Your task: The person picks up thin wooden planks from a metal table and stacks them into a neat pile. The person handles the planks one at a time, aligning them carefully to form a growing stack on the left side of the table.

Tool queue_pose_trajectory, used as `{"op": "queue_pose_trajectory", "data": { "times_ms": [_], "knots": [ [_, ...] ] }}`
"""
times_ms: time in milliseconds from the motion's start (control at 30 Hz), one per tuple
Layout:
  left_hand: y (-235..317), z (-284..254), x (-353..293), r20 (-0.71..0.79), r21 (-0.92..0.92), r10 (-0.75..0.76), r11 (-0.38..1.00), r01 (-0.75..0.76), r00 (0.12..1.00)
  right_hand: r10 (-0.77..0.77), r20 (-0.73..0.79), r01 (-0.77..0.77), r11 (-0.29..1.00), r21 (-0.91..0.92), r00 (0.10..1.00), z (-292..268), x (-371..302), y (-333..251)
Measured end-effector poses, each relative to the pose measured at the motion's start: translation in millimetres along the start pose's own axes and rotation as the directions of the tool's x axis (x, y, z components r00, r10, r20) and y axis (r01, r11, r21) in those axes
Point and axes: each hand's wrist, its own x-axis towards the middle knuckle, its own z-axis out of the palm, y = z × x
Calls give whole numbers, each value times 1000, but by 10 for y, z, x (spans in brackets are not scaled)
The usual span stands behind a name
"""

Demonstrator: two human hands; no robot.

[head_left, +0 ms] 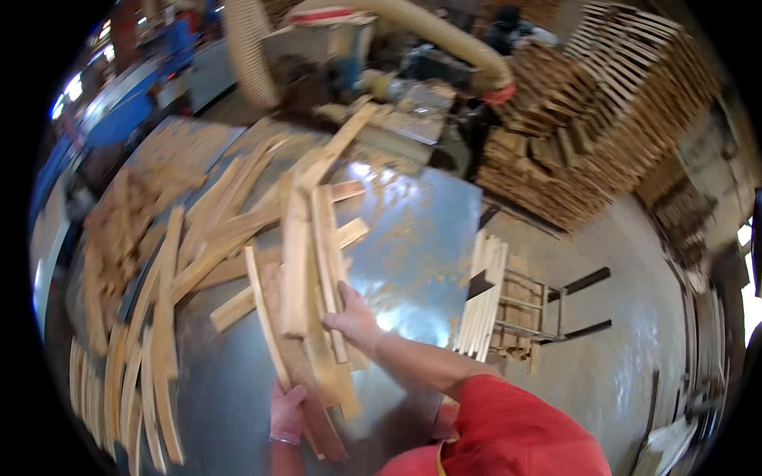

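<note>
Long wooden strips lie in a loose bundle on the metal table [421,238] before me. My left hand [287,414], in a thin pale glove with a cuff at the wrist, closes on the near end of a thin wooden strip [266,317]. A darker reddish board [309,408] lies right beside that hand. Farther up the bundle, my right hand [355,321] grips the side of a narrow wooden strip [327,270], its thumb and fingers at the right edge. Between the two hands lies a thicker pale strip [294,278]. The fingers' undersides are hidden.
More strips [171,293] spread over the table's left side, with sawdust around. A machine [397,119] with a ribbed hose [250,51] stands at the far edge. Stacked wood [603,135] rises at far right. A metal-framed cart [548,305] with strips stands right of the table.
</note>
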Motion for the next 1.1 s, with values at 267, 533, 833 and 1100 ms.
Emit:
{"op": "queue_pose_trajectory", "data": {
  "times_ms": [267, 533, 833, 1100],
  "knots": [
    [-759, -635, -2378, -266, 105, 62, 994, -35, 962, 6, 301, -1, 1000, -14, 954, 748, -2262, -67],
    [-1976, -933, -4076, -715, 113, 168, 986, -125, 678, -49, 675, -58, 989, 136, 736, 1343, -3381, 119],
    [-2901, -1316, -5552, -805, 463, 530, 282, 840, 266, -70, 710, -216, 928, 304, 701, 1475, -3345, 302],
    [-1519, -780, -3930, -547, 837, 624, 397, 376, 558, -145, 570, -96, 923, 372, 809, 1461, -3284, 187]
  ]
}}
